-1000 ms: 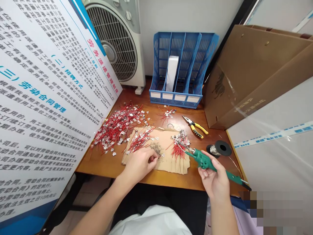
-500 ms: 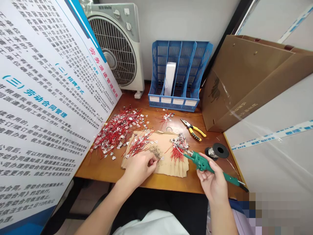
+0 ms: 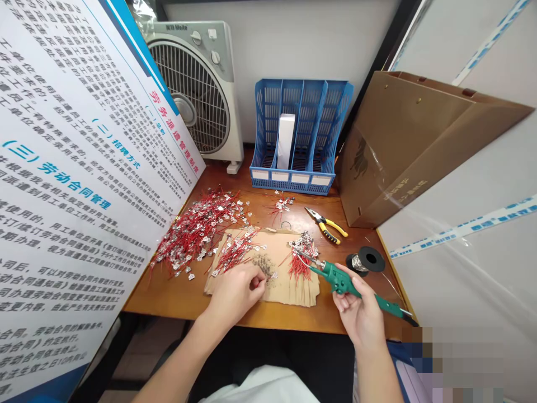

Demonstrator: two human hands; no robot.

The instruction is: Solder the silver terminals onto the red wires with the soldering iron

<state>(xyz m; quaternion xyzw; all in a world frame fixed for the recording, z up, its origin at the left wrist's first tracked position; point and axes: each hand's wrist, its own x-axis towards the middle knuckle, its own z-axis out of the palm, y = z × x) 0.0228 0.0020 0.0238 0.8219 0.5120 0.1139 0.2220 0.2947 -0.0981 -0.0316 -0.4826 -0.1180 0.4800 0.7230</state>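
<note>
My left hand (image 3: 240,288) is closed in a pinch above the cardboard sheet (image 3: 285,291). A small silvery terminal (image 3: 274,275) shows just past its fingertips; the red wire it seems to be on is mostly hidden by the fingers. Wrapped in my right hand (image 3: 361,313) is a green soldering iron (image 3: 342,280), its metal tip pointing left over a bunch of red wires with terminals (image 3: 300,263). Dark specks of residue (image 3: 263,264) mark the cardboard by my left hand. Another small group of red wires (image 3: 237,252) lies on the cardboard's left side.
A large heap of red wires (image 3: 193,235) covers the table's left, with a few more wires (image 3: 281,204) farther back. Yellow-black pliers (image 3: 327,225) and a solder spool (image 3: 366,261) lie right. Behind stand a box fan (image 3: 193,95), blue file rack (image 3: 293,179) and brown bag (image 3: 390,157).
The view has shifted slightly, so the whole scene sits a little lower and farther left. Both hands keep their grips, and the soldering iron stays over the right-hand wires.
</note>
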